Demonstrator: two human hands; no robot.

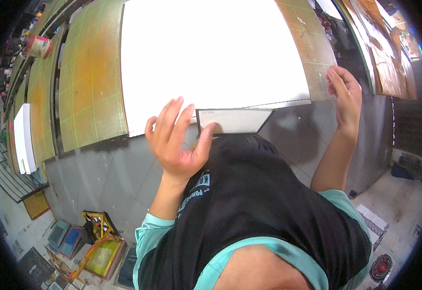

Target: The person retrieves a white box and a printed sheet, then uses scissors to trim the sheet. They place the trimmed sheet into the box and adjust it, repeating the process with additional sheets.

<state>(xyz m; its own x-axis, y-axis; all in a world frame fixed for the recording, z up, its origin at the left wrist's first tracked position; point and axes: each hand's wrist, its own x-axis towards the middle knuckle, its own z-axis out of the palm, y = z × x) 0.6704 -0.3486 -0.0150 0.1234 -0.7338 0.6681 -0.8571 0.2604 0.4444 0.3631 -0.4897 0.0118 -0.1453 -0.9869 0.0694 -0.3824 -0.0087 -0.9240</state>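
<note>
A large, brightly lit white sheet (211, 53) lies across a greenish-brown board in front of me. At its near edge my left hand (179, 140) has its fingers spread, the fingertips over the sheet's corner area. Its thumb overlaps a pale panel with a dark border and a slanted right end (240, 121), which hangs at the sheet's near edge close to my shirt. The thumb does not look closed on it. To the right, over the board's near right corner, my right hand (344, 94) has thumb and fingers pressed together. Anything between them is too small to make out.
Stained boards with green grid lines (88, 72) stretch off to the left, with a red-and-white tub (38, 47) on them. Brown sheet material (392, 53) stands at the far right. Framed screens (102, 256) lie on the floor at lower left.
</note>
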